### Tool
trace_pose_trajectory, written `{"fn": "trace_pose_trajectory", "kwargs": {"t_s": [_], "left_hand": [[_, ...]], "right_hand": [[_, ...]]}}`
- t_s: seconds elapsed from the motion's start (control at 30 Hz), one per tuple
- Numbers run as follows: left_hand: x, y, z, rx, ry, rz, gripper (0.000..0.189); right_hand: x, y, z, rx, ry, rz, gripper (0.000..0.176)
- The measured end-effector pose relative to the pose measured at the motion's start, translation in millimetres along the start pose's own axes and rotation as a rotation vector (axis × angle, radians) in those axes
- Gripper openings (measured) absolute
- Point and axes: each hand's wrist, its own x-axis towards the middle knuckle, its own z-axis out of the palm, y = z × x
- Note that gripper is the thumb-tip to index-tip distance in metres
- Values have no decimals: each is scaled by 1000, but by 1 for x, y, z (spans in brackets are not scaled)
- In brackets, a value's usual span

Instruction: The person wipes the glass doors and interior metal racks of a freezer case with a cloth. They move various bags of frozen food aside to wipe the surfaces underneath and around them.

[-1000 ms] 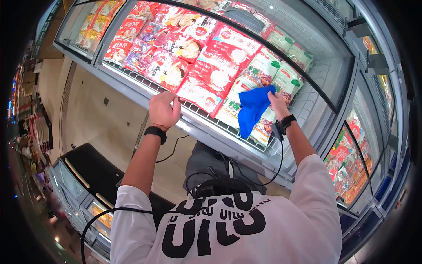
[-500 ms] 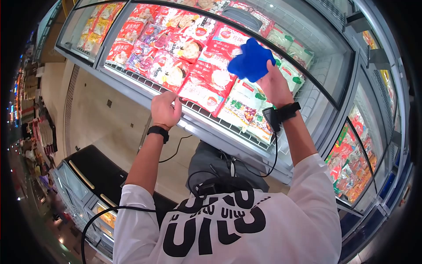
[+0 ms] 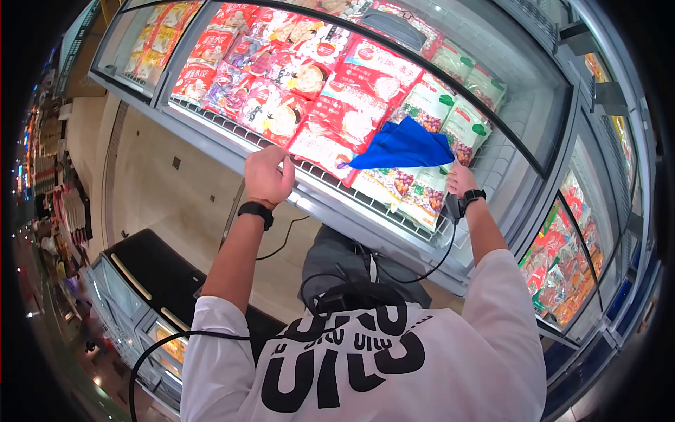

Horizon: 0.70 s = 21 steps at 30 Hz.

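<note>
My right hand [image 3: 461, 180] is closed on one corner of a blue cloth [image 3: 404, 148], which spreads out to the left over the freezer's contents. Under and around the cloth lie red bags [image 3: 344, 112] and white-and-green bags [image 3: 425, 105] of packaged food. My left hand [image 3: 268, 174] rests with curled fingers at the front edge of the chest freezer [image 3: 211, 137], close to the red bags; whether its fingertips grip anything is hidden.
A dark-framed glass lid with a grey handle [image 3: 394, 27] crosses the far part of the freezer. Another freezer with bags [image 3: 562, 246] stands at the right. A black cable [image 3: 439, 264] runs from my right wrist toward my waist. A black-topped unit [image 3: 151, 267] is at lower left.
My right hand has drawn back toward me and slightly right. The blue cloth, bunched before, now stretches out flat and lower over the bags. My left hand has barely moved.
</note>
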Motion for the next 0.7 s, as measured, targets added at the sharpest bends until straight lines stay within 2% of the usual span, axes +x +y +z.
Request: {"fn": "trace_pose_trajectory", "kwargs": {"t_s": [0.07,0.17,0.23,0.3,0.33,0.37,0.47,0.53,0.63,0.7], "left_hand": [[-3,-4,2,13,-3,13,9],[-2,-6,4,35,-4,33,9],[-1,-6,3,47,-9,35,8],[-1,-4,2,41,-22,10,9],[-1,-4,2,45,-24,7,9],[-1,-4,3,42,-12,14,9],[-3,-6,3,45,-20,-14,7],[-4,-8,3,50,-23,-15,7],[-4,-7,2,39,-33,-38,7],[-2,-8,3,24,30,14,7]], "right_hand": [[-5,2,3,-33,26,-58,47],[-24,-17,42,-99,64,-157,45],[-23,-27,71,-288,12,-341,43],[6,-24,102,-388,99,-685,33],[10,-28,112,-559,184,-913,34],[3,-37,122,-660,177,-905,38],[13,-51,145,-684,137,-989,41],[18,-60,154,-892,168,-983,49],[33,-60,159,-965,194,-1002,57],[42,-60,159,-1025,160,-906,63]]}}
